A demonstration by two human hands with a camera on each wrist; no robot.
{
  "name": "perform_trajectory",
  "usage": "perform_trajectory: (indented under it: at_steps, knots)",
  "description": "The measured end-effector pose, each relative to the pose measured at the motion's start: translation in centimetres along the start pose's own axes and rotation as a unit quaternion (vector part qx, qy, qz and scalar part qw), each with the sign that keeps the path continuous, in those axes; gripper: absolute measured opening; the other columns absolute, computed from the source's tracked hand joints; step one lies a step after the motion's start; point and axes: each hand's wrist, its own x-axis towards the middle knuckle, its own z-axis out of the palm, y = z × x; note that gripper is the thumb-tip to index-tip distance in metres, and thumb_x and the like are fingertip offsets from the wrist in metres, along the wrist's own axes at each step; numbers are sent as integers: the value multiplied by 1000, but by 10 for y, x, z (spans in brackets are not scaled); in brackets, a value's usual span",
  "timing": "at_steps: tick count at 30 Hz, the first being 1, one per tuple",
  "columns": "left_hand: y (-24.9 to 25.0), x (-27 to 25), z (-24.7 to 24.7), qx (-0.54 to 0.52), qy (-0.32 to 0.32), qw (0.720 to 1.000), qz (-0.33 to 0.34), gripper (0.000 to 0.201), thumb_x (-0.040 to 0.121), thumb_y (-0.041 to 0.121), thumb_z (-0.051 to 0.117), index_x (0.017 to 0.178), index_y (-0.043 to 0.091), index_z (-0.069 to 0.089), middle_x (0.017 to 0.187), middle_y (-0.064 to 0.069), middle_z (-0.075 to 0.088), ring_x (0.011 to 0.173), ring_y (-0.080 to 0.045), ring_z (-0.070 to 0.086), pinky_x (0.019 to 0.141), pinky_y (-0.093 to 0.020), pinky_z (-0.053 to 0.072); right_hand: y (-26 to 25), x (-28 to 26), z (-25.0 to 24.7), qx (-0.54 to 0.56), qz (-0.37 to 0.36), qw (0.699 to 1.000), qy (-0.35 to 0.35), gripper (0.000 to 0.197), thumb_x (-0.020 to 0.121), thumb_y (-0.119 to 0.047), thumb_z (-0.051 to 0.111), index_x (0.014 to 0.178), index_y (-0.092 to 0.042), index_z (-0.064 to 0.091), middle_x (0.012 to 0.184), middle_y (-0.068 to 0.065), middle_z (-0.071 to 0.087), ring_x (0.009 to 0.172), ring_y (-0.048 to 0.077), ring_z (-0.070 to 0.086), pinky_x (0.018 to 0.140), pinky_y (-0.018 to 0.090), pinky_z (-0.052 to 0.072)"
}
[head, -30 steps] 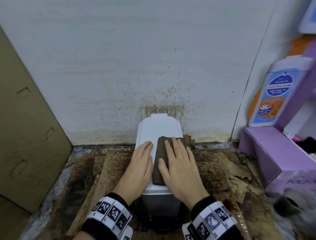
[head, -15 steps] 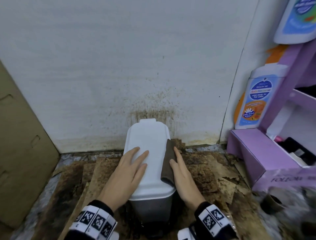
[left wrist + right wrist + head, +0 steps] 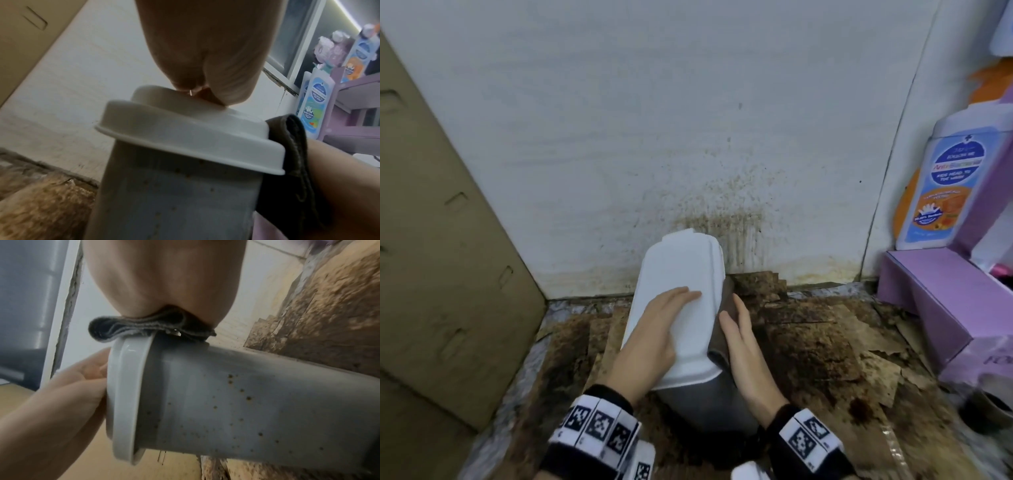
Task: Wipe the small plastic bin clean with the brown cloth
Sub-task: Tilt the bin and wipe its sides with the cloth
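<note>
The small plastic bin [image 3: 690, 342] is tipped to the left, its white lid [image 3: 681, 301] leaning away from the right hand [image 3: 743, 346], and the grey body [image 3: 257, 402] shows brown specks all over its side. The left hand [image 3: 654, 335] lies flat on top of the lid, fingers straight and pressed close together, palm down, bracing the bin. On the far side of the bin from that hand, the right hand presses the folded brown cloth [image 3: 722, 329] against the bin's side, just under the lid's rim. Its fingers [image 3: 739, 308] run straight along the cloth, held together, palm flat to it. From the right wrist view the cloth [image 3: 148, 328] is sandwiched between the palm and the lid's edge, bunched in several layers. The bin stands on stained, torn cardboard [image 3: 808, 342] on the floor, close to a white wall [image 3: 688, 137] spattered brown right beyond the fingertips. Out past the right hand sits a purple box [image 3: 935, 294] with a blue-labelled bottle [image 3: 948, 185] on it; out past the left hand, a cardboard panel [image 3: 441, 240] leans against the wall.
</note>
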Motion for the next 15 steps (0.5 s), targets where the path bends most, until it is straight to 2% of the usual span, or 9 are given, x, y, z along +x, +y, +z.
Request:
perform_trajectory:
  at_steps: [2,3,5,6,7,9,10,13,15]
  knots:
    - [1,1,-5,8,6,1000,-9,78,81,-18,40,143,25,53,150,5,45,143,-10,36,117,-7,15,3,0,10,-1,3,1000,0,62,96,-71,43,152,-65,18,161,-26,30,146,5,37,121,41,34]
    - [0,2,-7,9,18,1000,-9,66,86,-12,43,140,25,56,145,5,48,140,-11,40,118,-13,22,3,-1,14,5,3,1000,0,59,102,-63,40,156,-59,16,162,-25,29,146,4,36,121,38,33]
    - [2,5,-8,9,58,998,-27,36,99,15,50,132,26,59,134,8,53,129,-11,46,113,-28,35,7,0,20,16,-8,1000,-1,55,107,-53,36,159,-52,16,163,-26,27,148,1,32,122,35,31]
    - [5,5,-8,10,67,997,-46,31,101,31,50,131,27,58,132,9,51,126,-11,46,111,-31,36,9,0,23,23,-13,1000,-2,53,108,-50,34,159,-51,18,164,-26,26,148,-1,31,124,37,29]
    - [7,6,-6,9,69,995,-67,38,100,45,47,132,29,55,131,9,49,126,-11,43,111,-33,36,13,1,25,29,-18,999,2,52,110,-47,33,159,-49,20,164,-26,27,147,-3,32,123,35,30]
    - [9,8,0,30,67,993,-95,55,94,62,37,137,30,49,132,7,42,128,-14,37,112,-35,31,22,4,29,43,-20,999,13,48,112,-36,31,160,-43,25,160,-25,31,137,-12,38,116,21,36]
    - [7,9,2,49,68,991,-100,58,94,65,35,139,30,46,133,6,39,129,-15,35,112,-35,29,26,5,30,50,-14,999,15,47,112,-34,30,159,-42,28,159,-24,34,136,-12,40,114,19,37]
    - [-2,8,3,71,65,989,-112,55,99,59,40,144,27,38,139,4,33,135,-18,29,114,-37,25,39,7,37,31,-8,999,11,45,110,-42,30,154,-50,32,157,-26,38,143,-1,39,123,40,32]
    - [-8,8,2,64,55,990,-110,57,99,56,41,147,25,34,144,3,30,139,-18,24,117,-40,25,43,9,41,20,-7,1000,10,47,104,-52,31,152,-55,33,156,-30,38,144,-3,37,124,43,30]
